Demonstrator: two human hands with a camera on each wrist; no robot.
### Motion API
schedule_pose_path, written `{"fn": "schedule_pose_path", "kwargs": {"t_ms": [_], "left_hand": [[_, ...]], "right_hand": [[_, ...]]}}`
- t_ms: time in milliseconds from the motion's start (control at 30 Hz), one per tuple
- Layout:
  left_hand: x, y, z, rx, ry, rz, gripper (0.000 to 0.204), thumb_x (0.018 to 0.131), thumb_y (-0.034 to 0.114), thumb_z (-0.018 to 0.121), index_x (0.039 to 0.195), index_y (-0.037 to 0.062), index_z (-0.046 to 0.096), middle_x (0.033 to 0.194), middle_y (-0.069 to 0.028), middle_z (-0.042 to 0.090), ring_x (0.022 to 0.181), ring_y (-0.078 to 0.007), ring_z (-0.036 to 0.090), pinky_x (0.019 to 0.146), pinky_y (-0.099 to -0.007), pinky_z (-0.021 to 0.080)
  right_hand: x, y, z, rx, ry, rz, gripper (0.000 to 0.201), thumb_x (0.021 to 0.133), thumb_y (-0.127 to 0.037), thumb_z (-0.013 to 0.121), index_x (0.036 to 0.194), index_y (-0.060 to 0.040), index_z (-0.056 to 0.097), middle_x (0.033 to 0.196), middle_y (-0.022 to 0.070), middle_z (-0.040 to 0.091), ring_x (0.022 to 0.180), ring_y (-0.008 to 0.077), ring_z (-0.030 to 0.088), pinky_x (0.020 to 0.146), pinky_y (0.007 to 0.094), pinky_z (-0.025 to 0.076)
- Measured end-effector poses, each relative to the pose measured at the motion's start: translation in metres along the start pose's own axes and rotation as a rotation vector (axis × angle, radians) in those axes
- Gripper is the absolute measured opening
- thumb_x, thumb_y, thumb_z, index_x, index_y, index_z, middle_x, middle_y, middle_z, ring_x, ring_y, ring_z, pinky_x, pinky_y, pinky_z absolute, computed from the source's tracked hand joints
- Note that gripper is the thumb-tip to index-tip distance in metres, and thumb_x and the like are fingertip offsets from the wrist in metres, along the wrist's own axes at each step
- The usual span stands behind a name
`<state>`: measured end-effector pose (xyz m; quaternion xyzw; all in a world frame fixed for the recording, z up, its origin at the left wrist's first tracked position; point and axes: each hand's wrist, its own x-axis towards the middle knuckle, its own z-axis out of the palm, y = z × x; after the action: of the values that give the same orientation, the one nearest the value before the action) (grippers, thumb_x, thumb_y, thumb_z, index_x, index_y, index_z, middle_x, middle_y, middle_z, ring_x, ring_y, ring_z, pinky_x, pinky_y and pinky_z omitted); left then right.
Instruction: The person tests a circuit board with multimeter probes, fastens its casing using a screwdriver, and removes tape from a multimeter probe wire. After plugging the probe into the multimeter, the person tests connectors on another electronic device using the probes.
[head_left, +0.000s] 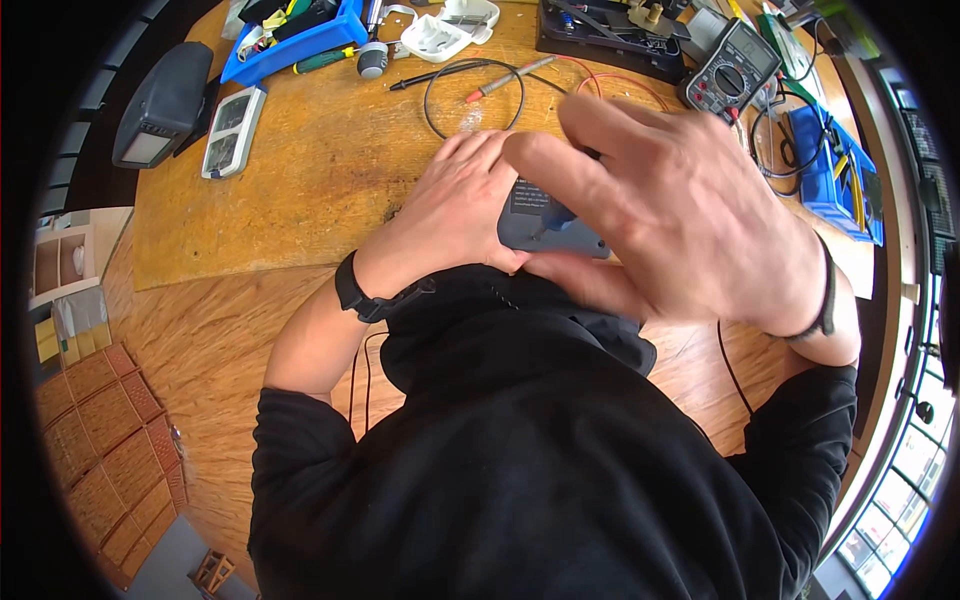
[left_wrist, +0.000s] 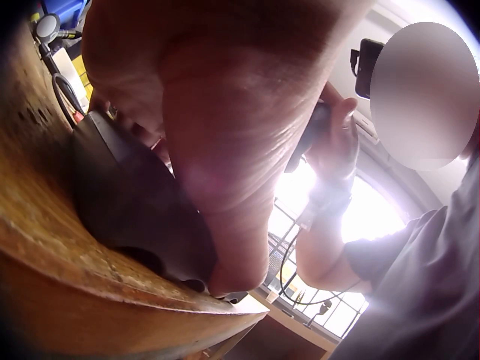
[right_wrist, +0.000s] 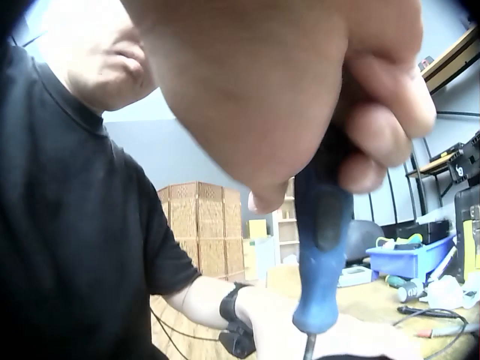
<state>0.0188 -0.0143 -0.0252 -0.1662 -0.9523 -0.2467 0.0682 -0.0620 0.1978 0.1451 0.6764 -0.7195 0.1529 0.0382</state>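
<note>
A dark grey plastic case (head_left: pixel 575 240) with a black printed label (head_left: pixel 526 198) lies at the near edge of the wooden bench. My left hand (head_left: pixel 455 205) holds its left side, thumb at the near edge and fingers along the far part. Seen from the left wrist, the case (left_wrist: pixel 139 206) sits low on the wood under that palm. Above the case's right side, my blurred right hand (head_left: pixel 690 210) grips a blue screwdriver (right_wrist: pixel 322 255). Its handle is in the curled fingers and its metal shaft points down. In the head view the hand hides most of it.
Behind the case lie test leads (head_left: pixel 495 85) and a multimeter (head_left: pixel 735 70). Blue bins stand at the back left (head_left: pixel 295 45) and right (head_left: pixel 830 170). A white-framed box (head_left: pixel 233 130), a black tray (head_left: pixel 610 40) and a white shell (head_left: pixel 450 30) are also on the bench.
</note>
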Motion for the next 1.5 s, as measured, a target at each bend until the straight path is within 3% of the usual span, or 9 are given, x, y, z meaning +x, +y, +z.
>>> {"fn": "schedule_pose_path", "kwargs": {"t_ms": [100,233,400,533,767,900,1067,1300,1500], "left_hand": [[0.001,0.006,-0.015,-0.131,-0.101,-0.05,0.116,0.058,0.045,0.1,0.151,-0.0021,0.05,0.152,-0.0199,0.055,0.145,-0.0386,0.049,0.126,-0.0508,0.034],[-0.002,0.005,-0.01,0.011,0.02,0.023,0.115,0.059,0.044,0.1,0.152,-0.0007,0.049,0.152,-0.0186,0.055,0.146,-0.0367,0.049,0.126,-0.0499,0.035],[-0.006,0.003,-0.008,0.034,0.096,0.06,0.114,0.06,0.044,0.098,0.153,-0.0002,0.049,0.153,-0.0183,0.055,0.146,-0.0363,0.05,0.127,-0.0507,0.033],[-0.002,0.002,-0.009,0.0,0.018,0.036,0.114,0.061,0.047,0.095,0.154,-0.0002,0.049,0.153,-0.0194,0.055,0.146,-0.0369,0.049,0.127,-0.0514,0.032],[-0.004,-0.001,-0.009,0.009,0.062,0.097,0.116,0.058,0.046,0.098,0.152,-0.0009,0.049,0.152,-0.0186,0.055,0.145,-0.0365,0.05,0.124,-0.0517,0.035],[-0.001,0.006,-0.009,0.069,0.03,0.045,0.115,0.058,0.042,0.099,0.151,-0.0016,0.049,0.151,-0.0183,0.056,0.144,-0.0362,0.051,0.123,-0.0516,0.036],[-0.003,-0.007,0.0,0.112,0.137,0.158,0.118,0.056,0.049,0.099,0.151,-0.0025,0.05,0.153,-0.0189,0.055,0.144,-0.0362,0.051,0.124,-0.0514,0.037],[-0.001,0.008,-0.011,0.067,0.03,0.042,0.115,0.059,0.045,0.098,0.151,-0.0021,0.049,0.15,-0.0197,0.056,0.143,-0.0362,0.052,0.124,-0.0509,0.036],[-0.001,0.003,-0.008,0.099,0.034,0.063,0.113,0.058,0.042,0.099,0.15,-0.0016,0.05,0.149,-0.0189,0.057,0.142,-0.0359,0.052,0.124,-0.0501,0.037]], "right_hand": [[-0.003,0.01,0.027,0.088,0.157,-0.189,0.023,0.097,-0.022,0.074,0.114,-0.0069,0.066,0.09,0.0092,0.057,0.065,0.0282,0.065,0.05,0.0382,0.049],[-0.001,-0.011,-0.009,-0.118,-0.267,0.003,0.027,0.091,-0.015,0.075,0.115,-0.0064,0.065,0.106,0.0121,0.067,0.069,0.0289,0.068,0.051,0.0345,0.052],[0.001,-0.002,0.026,-0.003,0.191,-0.129,0.043,0.086,-0.034,0.084,0.114,-0.0081,0.065,0.081,0.0018,0.056,0.064,0.0187,0.067,0.048,0.0354,0.05],[-0.002,-0.014,-0.001,-0.196,-0.172,-0.101,0.043,0.088,-0.035,0.083,0.113,-0.0061,0.064,0.086,0.002,0.062,0.072,0.021,0.068,0.051,0.0371,0.05],[-0.001,-0.003,0.022,0.18,0.089,-0.197,0.042,0.093,-0.032,0.079,0.114,0.0008,0.065,0.098,0.0102,0.062,0.086,0.031,0.067,0.06,0.0375,0.055],[-0.003,-0.012,-0.017,0.027,-0.412,-0.004,0.039,0.087,-0.028,0.08,0.11,-0.0013,0.065,0.098,0.0108,0.063,0.089,0.0318,0.068,0.058,0.0396,0.055],[-0.005,-0.011,0.019,0.226,0.212,-0.204,0.041,0.086,-0.029,0.084,0.109,-0.0039,0.061,0.083,0.0072,0.059,0.06,0.0246,0.067,0.049,0.0364,0.051],[-0.009,-0.01,0.0,-0.011,-0.129,-0.032,0.041,0.086,-0.035,0.084,0.104,-0.0062,0.061,0.087,0.0053,0.063,0.061,0.0275,0.067,0.051,0.0399,0.052],[-0.01,-0.008,0.019,0.124,0.09,-0.124,0.038,0.087,-0.03,0.084,0.102,-0.0049,0.06,0.088,0.0067,0.063,0.067,0.0284,0.068,0.055,0.0402,0.054]]}}
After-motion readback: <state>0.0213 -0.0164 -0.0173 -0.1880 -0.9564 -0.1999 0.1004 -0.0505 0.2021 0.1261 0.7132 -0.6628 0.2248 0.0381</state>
